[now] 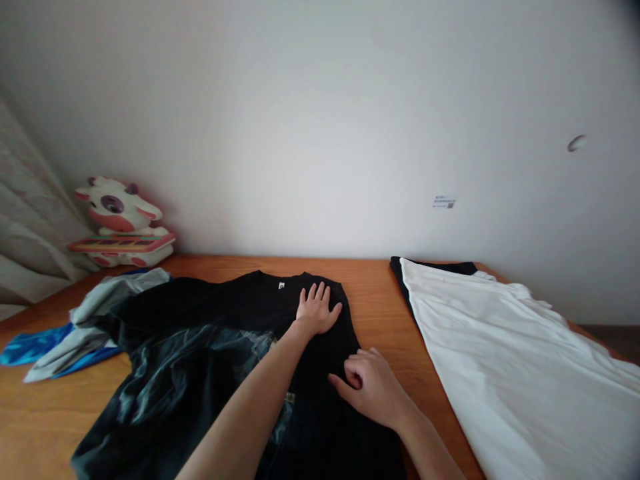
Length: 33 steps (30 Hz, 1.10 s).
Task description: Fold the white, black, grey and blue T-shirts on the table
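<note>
the black shirt (pixel 210 373) lay on the table (pixel 374 287). the left hand (pixel 317 311) pressed flat near its collar, fingers spread; the right hand (pixel 373 385) was at its edge, fingers curled, any grip impossible to tell.

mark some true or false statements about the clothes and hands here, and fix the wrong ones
1. The left hand lies spread on the black shirt. True.
2. The right hand rests on the white garment. False: it is at the black shirt's right edge.
3. The cow toy stands near the wall. True.
4. The gray cloth lies right of the black shirt. False: it lies to its left.
</note>
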{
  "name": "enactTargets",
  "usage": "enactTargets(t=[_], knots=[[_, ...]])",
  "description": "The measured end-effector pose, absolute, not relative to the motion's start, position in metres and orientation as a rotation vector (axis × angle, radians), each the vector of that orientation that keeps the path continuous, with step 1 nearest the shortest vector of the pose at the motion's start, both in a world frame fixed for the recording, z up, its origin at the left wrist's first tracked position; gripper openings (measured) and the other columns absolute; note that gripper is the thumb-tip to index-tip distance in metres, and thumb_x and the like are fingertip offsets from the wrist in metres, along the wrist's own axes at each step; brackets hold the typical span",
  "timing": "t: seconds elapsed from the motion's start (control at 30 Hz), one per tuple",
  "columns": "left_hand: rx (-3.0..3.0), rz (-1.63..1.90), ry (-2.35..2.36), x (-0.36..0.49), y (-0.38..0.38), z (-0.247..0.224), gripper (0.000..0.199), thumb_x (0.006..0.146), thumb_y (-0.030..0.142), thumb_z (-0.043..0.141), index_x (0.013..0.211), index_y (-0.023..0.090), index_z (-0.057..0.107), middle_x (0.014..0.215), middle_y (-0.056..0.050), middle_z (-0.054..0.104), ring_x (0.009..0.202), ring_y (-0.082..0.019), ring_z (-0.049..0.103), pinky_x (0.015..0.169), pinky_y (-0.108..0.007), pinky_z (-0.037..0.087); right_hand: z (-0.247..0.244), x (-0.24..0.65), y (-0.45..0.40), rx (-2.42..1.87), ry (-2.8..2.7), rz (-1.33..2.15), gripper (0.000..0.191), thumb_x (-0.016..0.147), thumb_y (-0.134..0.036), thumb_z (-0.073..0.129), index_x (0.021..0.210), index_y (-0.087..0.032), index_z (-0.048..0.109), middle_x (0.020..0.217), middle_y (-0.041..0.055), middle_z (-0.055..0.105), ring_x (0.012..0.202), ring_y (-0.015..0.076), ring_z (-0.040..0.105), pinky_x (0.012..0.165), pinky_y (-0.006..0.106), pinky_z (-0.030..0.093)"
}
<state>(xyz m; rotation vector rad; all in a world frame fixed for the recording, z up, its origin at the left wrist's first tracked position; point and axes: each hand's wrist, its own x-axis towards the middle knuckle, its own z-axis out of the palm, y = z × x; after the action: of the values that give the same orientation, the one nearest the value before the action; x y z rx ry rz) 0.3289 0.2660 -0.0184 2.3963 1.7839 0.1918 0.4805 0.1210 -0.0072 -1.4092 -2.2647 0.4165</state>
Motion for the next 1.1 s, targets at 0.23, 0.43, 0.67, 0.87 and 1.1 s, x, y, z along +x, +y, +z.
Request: enactTargets(t=[0.23, 0.43, 0.67, 0.87, 1.1], knots=[[2.308, 0.198, 1.904, 0.335, 0.270, -0.015, 0.082, 0.095, 0.065, 0.025, 0.158, 0.012, 0.030, 0.167, -0.014, 0.020, 0.154, -0.037, 0.014, 0.123, -0.061, 0.009, -0.003, 0.480, 0.120, -1.411, -2.245, 0.456, 0.047, 0.091, -0.041, 0.064, 0.054, -0.020, 0.045, 0.056, -0.0035, 0.056, 0.063, 0.0129, 0.048, 0.068, 0.031, 0.026], [2.310, 0.188, 1.898, 0.336, 0.278, -0.014, 0.084, 0.094, 0.066, 0.026, 0.158, 0.012, 0.030, 0.167, -0.015, 0.020, 0.155, -0.036, 0.014, 0.123, -0.061, 0.009, -0.003, 0.480, 0.120, -1.420, -2.249, 0.456, 0.047, 0.091, -0.042, 0.064, 0.054, -0.020, 0.044, 0.056, -0.0032, 0.056, 0.063, 0.0129, 0.048, 0.069, 0.031, 0.026], [2.305, 0.246, 1.901, 0.336, 0.284, -0.018, 0.080, 0.095, 0.063, 0.028, 0.156, 0.012, 0.034, 0.166, -0.016, 0.023, 0.154, -0.036, 0.017, 0.122, -0.061, 0.010, -0.005, 0.479, 0.121, -1.424, -2.258, 0.448, 0.048, 0.091, -0.042, 0.064, 0.054, -0.020, 0.043, 0.056, -0.0031, 0.056, 0.062, 0.0128, 0.048, 0.068, 0.030, 0.025], [2.278, 0.355, 1.908, 0.336, 0.288, -0.021, 0.073, 0.096, 0.059, 0.034, 0.152, 0.014, 0.041, 0.164, -0.016, 0.029, 0.153, -0.036, 0.021, 0.122, -0.062, 0.011, -0.005, 0.480, 0.122, -1.418, -2.251, 0.445, 0.048, 0.091, -0.042, 0.064, 0.054, -0.020, 0.043, 0.055, -0.0033, 0.056, 0.061, 0.0126, 0.047, 0.068, 0.030, 0.025], [2.292, 0.706, 1.876, 0.335, 0.284, -0.022, 0.047, 0.097, 0.044, 0.045, 0.129, 0.013, 0.061, 0.147, -0.021, 0.053, 0.140, -0.037, 0.043, 0.118, -0.061, 0.025, -0.008, 0.480, 0.122, -1.409, -2.252, 0.444, 0.049, 0.092, -0.042, 0.063, 0.054, -0.020, 0.042, 0.055, -0.0034, 0.055, 0.060, 0.0124, 0.046, 0.067, 0.030, 0.025]])
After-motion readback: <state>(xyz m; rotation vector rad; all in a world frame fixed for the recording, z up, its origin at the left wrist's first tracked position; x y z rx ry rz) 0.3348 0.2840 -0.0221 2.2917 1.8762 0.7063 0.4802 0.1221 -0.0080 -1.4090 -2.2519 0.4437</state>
